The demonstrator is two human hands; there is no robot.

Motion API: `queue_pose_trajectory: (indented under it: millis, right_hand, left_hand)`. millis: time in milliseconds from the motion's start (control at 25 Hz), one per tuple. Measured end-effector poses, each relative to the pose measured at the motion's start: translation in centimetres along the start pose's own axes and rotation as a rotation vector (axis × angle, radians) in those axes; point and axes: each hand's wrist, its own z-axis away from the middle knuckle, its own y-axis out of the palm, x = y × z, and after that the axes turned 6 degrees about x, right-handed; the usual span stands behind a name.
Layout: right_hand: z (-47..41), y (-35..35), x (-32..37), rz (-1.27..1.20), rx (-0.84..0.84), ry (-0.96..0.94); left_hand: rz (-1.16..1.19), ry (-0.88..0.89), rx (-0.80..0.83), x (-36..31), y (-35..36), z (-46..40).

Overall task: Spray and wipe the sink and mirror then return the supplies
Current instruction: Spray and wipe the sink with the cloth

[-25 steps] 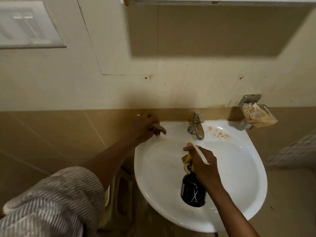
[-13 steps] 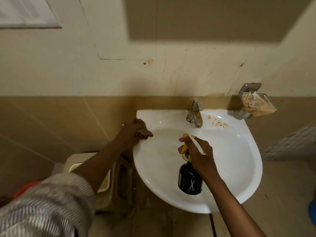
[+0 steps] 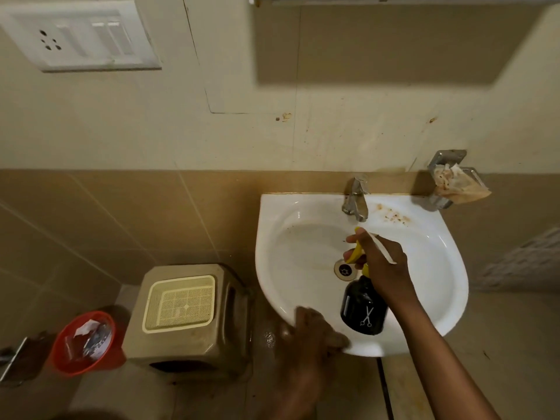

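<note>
Two hands work at the sink (image 3: 439, 268): the left hand (image 3: 312, 334), blurred, presses a cloth (image 3: 338, 341) on its near rim, grip unclear. Right hand (image 3: 385, 265) fingers clamp the spray bottle (image 3: 362, 310), long axis pointing from fingers toward the tap (image 3: 356, 198).

A small home bathroom is shown. A white wall-hung sink (image 3: 448, 268) with a metal tap (image 3: 356, 200) is fixed at centre right against tan wall tiles (image 3: 121, 213). A soap holder (image 3: 451, 180) is mounted at its right, a switch plate (image 3: 78, 34) at upper left. A plastic stool (image 3: 188, 319) and red bin (image 3: 81, 342) are seen at lower left.
</note>
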Motion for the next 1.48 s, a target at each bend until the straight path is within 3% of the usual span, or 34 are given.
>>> queue_pose_trajectory:
  millis: [120,200,320,400,520,720,880,1040,1240,1480]
  right_hand:
    - [0.6,-2.3,0.3,0.063,0.000,-0.014]
    - [0.9,-4.2,0.8,0.039,-0.058,-0.048]
    - [1.1,-7.1,1.5,-0.048,-0.157,-0.093]
    - [1.0,-8.1,1.7,-0.070,-0.156,-0.103]
    - [0.8,-8.1,0.6,-0.032,-0.109,-0.104]
    - [0.2,-7.7,-2.8,-0.049,-0.042,-0.057]
    - [-0.7,-7.5,-4.0,-0.075,-0.033,-0.035]
    - [-2.1,-5.6,-4.0,-0.036,0.035,0.013]
    - [-2.6,-4.0,-5.0,0.051,0.174,0.031]
    - [-0.9,-6.5,-4.8,0.013,0.122,0.024]
  left_hand:
    - [0.196,-0.144,0.222,-3.6,1.4,-0.8]
    - [0.335,-0.153,0.241,-4.3,0.2,-3.5]
    - [0.154,0.061,0.081,-3.0,-3.0,-8.9]
    - [-0.091,0.180,-0.021,-2.7,-5.8,-13.0]
    - [-0.427,0.243,-0.175,-1.4,-8.2,-19.6]
    - [-0.778,0.254,-0.202,4.7,-6.5,-21.9]
    - [-0.828,0.317,-0.235,5.4,-6.1,-21.7]
    - [-0.854,0.370,-0.115,7.3,-4.4,-20.5]
    - [-0.951,0.106,0.067,7.5,-1.9,-20.6]
    - [-0.713,-0.138,0.475,3.6,-1.6,-16.6]
